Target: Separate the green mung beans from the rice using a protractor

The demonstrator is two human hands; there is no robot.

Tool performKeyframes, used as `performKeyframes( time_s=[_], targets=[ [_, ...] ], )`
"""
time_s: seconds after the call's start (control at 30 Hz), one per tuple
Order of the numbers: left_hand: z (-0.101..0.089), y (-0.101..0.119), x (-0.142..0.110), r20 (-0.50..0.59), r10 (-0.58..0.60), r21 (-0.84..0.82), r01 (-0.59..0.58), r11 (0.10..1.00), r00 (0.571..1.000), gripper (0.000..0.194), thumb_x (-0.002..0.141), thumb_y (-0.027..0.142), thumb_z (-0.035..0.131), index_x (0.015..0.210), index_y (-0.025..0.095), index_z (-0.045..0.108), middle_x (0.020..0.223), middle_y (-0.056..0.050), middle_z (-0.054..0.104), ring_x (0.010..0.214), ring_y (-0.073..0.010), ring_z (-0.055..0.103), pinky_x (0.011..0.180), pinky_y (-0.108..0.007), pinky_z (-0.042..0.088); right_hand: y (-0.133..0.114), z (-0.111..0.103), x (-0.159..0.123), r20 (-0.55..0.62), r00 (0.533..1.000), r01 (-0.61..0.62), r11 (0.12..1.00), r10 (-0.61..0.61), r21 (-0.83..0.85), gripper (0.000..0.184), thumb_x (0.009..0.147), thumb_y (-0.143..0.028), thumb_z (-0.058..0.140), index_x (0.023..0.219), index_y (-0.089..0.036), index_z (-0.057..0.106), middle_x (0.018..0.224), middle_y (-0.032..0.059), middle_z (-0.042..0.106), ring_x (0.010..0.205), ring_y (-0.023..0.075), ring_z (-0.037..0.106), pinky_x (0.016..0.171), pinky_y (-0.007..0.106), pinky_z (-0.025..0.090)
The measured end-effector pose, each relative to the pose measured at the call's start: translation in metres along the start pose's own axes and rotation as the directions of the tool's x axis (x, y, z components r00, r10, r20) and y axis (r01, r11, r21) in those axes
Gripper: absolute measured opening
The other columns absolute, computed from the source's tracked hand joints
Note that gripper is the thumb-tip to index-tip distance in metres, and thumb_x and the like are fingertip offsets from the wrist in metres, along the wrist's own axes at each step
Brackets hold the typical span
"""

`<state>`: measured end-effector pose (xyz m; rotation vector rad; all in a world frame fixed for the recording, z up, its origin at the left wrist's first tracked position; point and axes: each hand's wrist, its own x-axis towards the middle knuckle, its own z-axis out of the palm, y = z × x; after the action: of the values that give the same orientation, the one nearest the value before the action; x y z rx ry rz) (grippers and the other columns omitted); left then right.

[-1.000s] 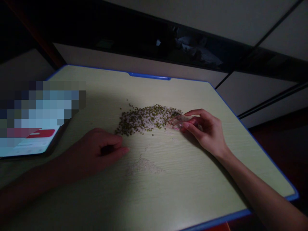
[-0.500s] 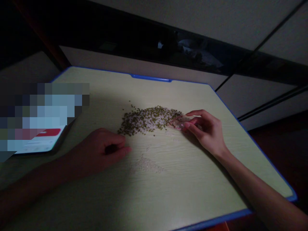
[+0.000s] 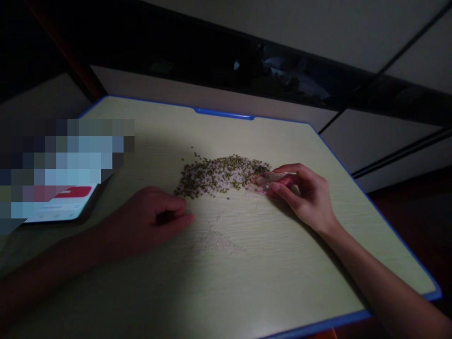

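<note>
A heap of small green beans mixed with white rice grains (image 3: 221, 175) lies in the middle of a pale tabletop (image 3: 247, 282) with a blue rim. My right hand (image 3: 305, 195) rests at the heap's right end, its fingers pinched on a small clear plastic piece (image 3: 267, 181) with a pink edge that touches the grains. My left hand (image 3: 150, 221) lies curled on the table just below the heap's left end, thumb against fingers, with nothing visible in it. A small separate patch of white rice (image 3: 217, 242) sits nearer to me.
A lit phone or tablet (image 3: 61, 205) with a red bar on its screen lies at the left of the table. The table's right and near edges drop off to a dark floor. A dark wall and ledge run behind the table.
Both hands stay almost where they were. The view has shifted slightly, so everything sits a little further right in the picture.
</note>
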<state>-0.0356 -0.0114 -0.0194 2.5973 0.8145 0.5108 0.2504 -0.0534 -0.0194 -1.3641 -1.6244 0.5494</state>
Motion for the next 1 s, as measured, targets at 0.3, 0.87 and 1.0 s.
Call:
performKeyframes(
  time_s=[0.3, 0.87, 1.0],
  targets=[
    [-0.0022, 0.0025, 0.0002, 0.012, -0.027, 0.019, 0.026, 0.999, 1.0, 0.038, 0.08, 0.025, 0.044, 0.046, 0.016, 0.031, 0.042, 0.008, 0.024, 0.036, -0.0028, 0.029, 0.039, -0.014, 0.022, 0.0016, -0.0012, 0.0002, -0.066, 0.998, -0.007, 0.998, 0.003, -0.067, 0.015, 0.073, -0.021, 0.063, 0.086, -0.018, 0.059, 0.06, -0.0025, 0.057, 0.05, 0.0104, 0.053, 0.043, 0.023, 0.038],
    [0.0004, 0.001, 0.0001, 0.019, -0.011, 0.039, 0.01, 0.999, 1.0, 0.038, 0.081, 0.025, 0.044, 0.046, 0.016, 0.031, 0.042, 0.008, 0.025, 0.037, -0.0028, 0.029, 0.04, -0.015, 0.022, 0.0012, -0.0017, 0.001, -0.07, 0.998, -0.009, 0.997, 0.003, -0.082, 0.014, 0.073, -0.021, 0.063, 0.085, -0.018, 0.06, 0.063, -0.0009, 0.059, 0.051, 0.0106, 0.052, 0.044, 0.023, 0.038],
    [-0.0003, 0.0021, -0.0001, 0.021, -0.019, 0.025, 0.018, 1.0, 1.0, 0.038, 0.081, 0.024, 0.043, 0.046, 0.016, 0.031, 0.042, 0.009, 0.024, 0.036, -0.0026, 0.028, 0.039, -0.014, 0.021, 0.0018, -0.0008, 0.0011, -0.06, 0.998, -0.013, 0.996, 0.008, -0.09, 0.016, 0.074, -0.023, 0.063, 0.088, -0.018, 0.058, 0.061, -0.0018, 0.058, 0.05, 0.0105, 0.052, 0.043, 0.023, 0.038]
  ],
)
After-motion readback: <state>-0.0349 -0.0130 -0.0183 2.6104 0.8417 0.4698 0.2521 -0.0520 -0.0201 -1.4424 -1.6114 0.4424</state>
